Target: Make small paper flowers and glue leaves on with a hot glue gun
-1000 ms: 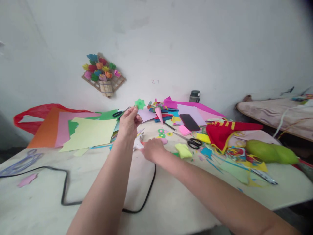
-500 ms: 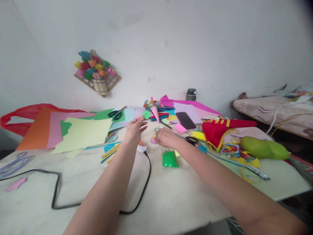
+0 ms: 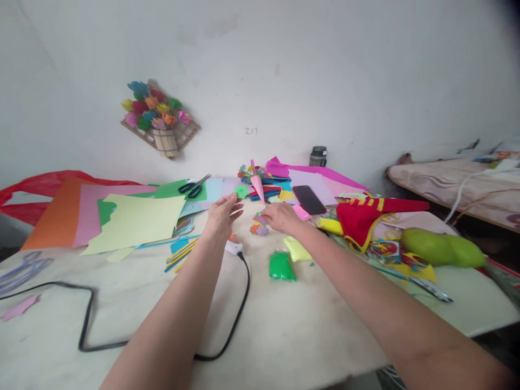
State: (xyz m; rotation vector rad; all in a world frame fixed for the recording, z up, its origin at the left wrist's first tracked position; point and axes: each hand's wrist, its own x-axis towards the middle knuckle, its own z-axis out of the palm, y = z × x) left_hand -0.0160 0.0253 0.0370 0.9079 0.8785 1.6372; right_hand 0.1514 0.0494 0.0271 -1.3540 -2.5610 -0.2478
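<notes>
1. Green paper flower (image 3: 241, 190): pinched in the fingers of the left hand (image 3: 221, 218), above the table (image 3: 325, 330), just beside the pink cone (image 3: 257, 186).
2. Right hand (image 3: 281, 216): bent over small paper flowers (image 3: 259, 229) near the cone's tip, fingers curled; cannot tell whether grasping one.
3. In the cone's wide end: a cluster of tiny multicoloured flowers (image 3: 245, 174).
4. Hung on the wall: a stick vase (image 3: 166, 142), filled with bright blooms (image 3: 151, 104).
5. On the table: a clear packet (image 3: 281, 266) of something green.
6. By the wall: a dark bottle (image 3: 318, 157), contents hidden.
</notes>
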